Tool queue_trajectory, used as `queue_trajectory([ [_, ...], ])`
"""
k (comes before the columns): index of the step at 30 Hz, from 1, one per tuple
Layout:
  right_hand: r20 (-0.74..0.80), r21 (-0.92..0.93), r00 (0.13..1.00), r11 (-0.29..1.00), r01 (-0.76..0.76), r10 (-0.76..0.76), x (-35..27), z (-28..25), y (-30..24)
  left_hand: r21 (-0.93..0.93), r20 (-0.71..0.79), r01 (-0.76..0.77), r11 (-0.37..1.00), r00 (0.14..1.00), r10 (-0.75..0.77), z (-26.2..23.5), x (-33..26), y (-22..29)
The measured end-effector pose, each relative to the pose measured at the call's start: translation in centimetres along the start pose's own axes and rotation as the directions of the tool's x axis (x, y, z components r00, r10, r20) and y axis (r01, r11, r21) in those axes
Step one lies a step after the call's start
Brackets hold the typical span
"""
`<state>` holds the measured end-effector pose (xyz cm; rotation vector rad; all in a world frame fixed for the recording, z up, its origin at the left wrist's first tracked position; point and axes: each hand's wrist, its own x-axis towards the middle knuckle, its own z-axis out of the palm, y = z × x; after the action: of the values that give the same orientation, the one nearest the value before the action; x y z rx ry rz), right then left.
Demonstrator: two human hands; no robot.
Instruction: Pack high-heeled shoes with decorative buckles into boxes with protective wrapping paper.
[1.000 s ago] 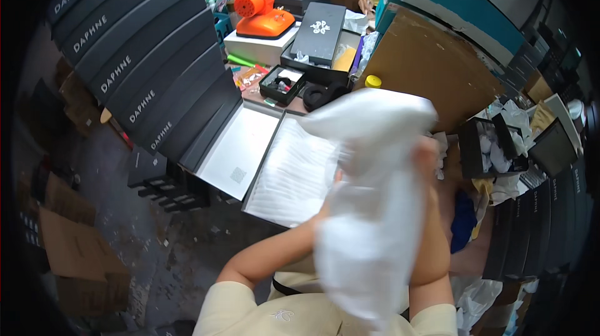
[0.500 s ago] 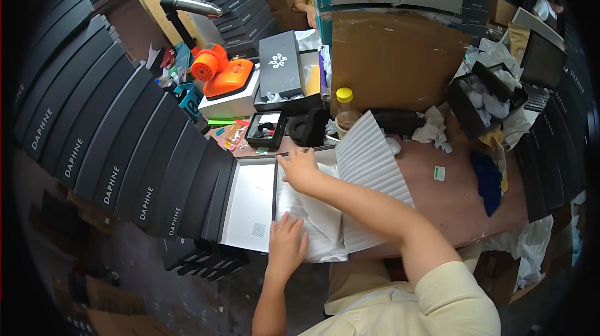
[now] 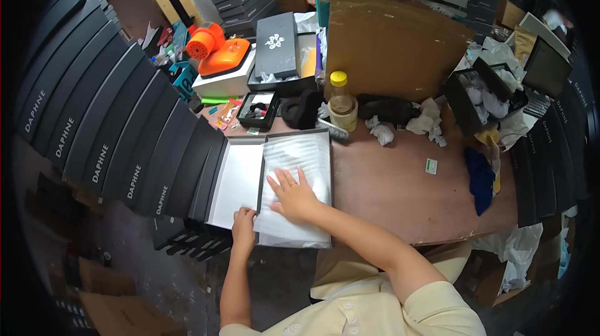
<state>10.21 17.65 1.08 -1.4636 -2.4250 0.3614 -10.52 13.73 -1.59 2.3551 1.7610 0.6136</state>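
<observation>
White foam sheet [image 3: 302, 152] lies under the right grip [image 3: 294, 197] (spread).

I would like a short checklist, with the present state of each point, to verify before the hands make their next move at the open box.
1. White sheet lying over the open box: ok.
2. Right hand flat on the sheet, fingers spread: ok.
3. Sheet's lower left corner, beside the left hand, tucked inside the wall: cannot tell.
4. Lid shut: not ok, it lies open on the left.
5. Contents beneath the sheet in order: cannot tell, they are covered.
6. Yellow-capped bottle upright beyond the box: ok.
</observation>
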Motion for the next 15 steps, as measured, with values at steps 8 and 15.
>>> queue_trajectory([
  [8,-0.484,0.262,0.875,0.953,0.153,-0.007,-6.0,-11.0,0.5,-0.522,-0.434,0.145,0.841,0.804,-0.408,-12.0,-3.5,6.1],
  [15,-0.326,0.94,0.839,0.058,0.335,0.436,-8.3,-14.0,0.5,-0.94,-0.342,-0.336,0.064,0.918,-0.2,-12.0,-4.8,14.3],
])
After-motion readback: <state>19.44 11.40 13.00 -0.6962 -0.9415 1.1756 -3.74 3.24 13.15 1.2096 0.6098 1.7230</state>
